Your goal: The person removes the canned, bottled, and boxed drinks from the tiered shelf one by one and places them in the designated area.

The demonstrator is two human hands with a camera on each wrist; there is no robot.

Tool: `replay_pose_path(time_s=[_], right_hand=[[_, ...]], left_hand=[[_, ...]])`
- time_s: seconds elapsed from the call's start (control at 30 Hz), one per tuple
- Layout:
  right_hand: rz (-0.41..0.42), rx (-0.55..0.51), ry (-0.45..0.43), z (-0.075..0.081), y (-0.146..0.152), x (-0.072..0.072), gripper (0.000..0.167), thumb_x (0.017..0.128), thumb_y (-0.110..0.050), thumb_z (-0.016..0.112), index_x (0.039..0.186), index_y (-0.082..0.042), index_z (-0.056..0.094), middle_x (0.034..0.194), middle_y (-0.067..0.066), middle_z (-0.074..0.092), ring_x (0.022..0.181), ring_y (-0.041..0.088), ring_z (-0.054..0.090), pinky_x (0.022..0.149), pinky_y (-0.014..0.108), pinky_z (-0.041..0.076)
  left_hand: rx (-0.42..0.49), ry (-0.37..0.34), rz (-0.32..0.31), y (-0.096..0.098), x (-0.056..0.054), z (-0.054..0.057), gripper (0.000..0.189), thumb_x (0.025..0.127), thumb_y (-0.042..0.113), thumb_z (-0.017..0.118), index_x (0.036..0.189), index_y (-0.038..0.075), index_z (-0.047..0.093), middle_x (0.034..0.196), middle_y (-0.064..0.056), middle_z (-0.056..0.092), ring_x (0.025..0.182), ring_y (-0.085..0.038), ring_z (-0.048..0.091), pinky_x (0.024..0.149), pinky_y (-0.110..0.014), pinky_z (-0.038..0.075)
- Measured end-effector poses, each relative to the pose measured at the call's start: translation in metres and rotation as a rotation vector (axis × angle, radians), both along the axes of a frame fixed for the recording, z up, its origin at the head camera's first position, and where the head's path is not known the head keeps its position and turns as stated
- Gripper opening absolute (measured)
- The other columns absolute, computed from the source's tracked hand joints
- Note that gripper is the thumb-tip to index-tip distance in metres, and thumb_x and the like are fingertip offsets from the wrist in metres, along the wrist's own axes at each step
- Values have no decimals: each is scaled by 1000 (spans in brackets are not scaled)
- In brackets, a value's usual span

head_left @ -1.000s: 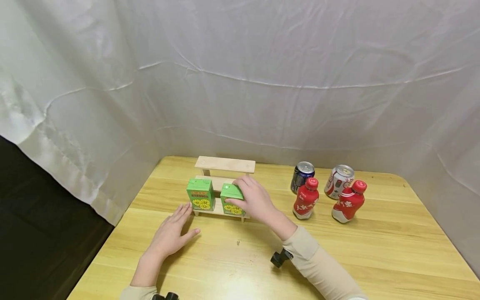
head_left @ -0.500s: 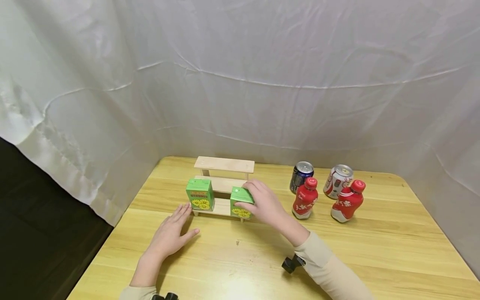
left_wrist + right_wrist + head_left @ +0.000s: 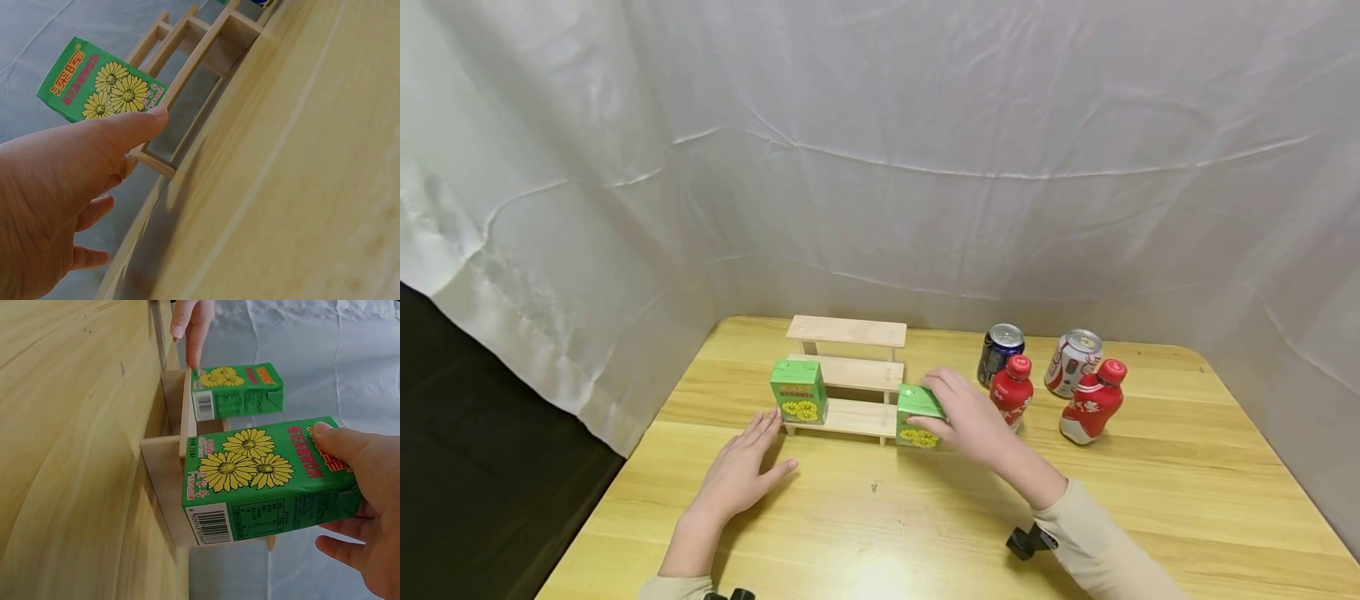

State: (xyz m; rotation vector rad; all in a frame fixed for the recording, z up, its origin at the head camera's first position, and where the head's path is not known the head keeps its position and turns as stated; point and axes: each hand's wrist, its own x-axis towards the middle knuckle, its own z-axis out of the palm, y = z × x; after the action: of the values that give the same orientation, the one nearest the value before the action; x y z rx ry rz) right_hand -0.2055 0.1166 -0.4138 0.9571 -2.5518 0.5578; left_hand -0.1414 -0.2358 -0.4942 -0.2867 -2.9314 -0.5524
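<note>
My right hand [image 3: 966, 417] grips a green drink carton [image 3: 269, 481] with yellow flowers by its top, thumb on the front face. That carton is at the right end of a small three-tier wooden shelf [image 3: 850, 372], off its lowest tier. A second green carton [image 3: 799, 392] stands upright on the left end of the lowest tier. My left hand [image 3: 737, 467] lies with straight fingers on the table, its fingertips at the shelf's left front corner beside that carton. In the left wrist view, the thumb reaches toward the shelf's edge below the standing carton [image 3: 103, 84].
Right of the shelf stand a dark blue can [image 3: 1000, 354], a white and red can [image 3: 1073, 364] and two red bottles, one [image 3: 1012, 390] nearer my right hand and the other [image 3: 1093, 403] farther right. Pale curtains [image 3: 925, 167] hang behind the wooden table [image 3: 850, 525].
My right hand has moved right with the carton, from the lowest tier to past the shelf's right end. My left hand and the other carton have stayed in place.
</note>
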Motion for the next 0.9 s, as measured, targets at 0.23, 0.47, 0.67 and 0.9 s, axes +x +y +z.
replay_pose_path(time_s=[0.23, 0.47, 0.67, 0.9], right_hand=[[3, 12, 56, -2, 24, 7, 49, 81, -44, 76, 113, -9, 64, 112, 3, 63, 95, 15, 58, 76, 32, 54], [-9, -4, 86, -3, 46, 17, 52, 79, -40, 79, 115, -6, 64, 114, 8, 63, 102, 21, 59, 83, 39, 55], [-46, 34, 64, 3, 65, 27, 52, 78, -39, 79, 115, -5, 64, 115, 9, 62, 102, 21, 59, 82, 39, 56], [-83, 32, 148, 1, 90, 33, 52, 74, -36, 83, 111, -5, 64, 110, 6, 64, 93, 16, 59, 72, 36, 56]], left_hand=[[-2, -9, 1, 0, 0, 0, 81, 91, 52, 60, 153, 8, 30, 160, -10, 29, 147, -34, 28, 115, -63, 27], [0, -7, 0, 0, 0, -1, 81, 91, 51, 61, 153, 8, 31, 159, -10, 30, 147, -34, 29, 115, -64, 27], [0, -3, 1, -1, 1, -1, 80, 91, 52, 61, 153, 9, 31, 159, -10, 30, 147, -35, 29, 115, -64, 28], [1, 0, -2, -1, 0, -1, 81, 91, 52, 61, 153, 9, 30, 160, -10, 29, 147, -35, 29, 115, -63, 28]])
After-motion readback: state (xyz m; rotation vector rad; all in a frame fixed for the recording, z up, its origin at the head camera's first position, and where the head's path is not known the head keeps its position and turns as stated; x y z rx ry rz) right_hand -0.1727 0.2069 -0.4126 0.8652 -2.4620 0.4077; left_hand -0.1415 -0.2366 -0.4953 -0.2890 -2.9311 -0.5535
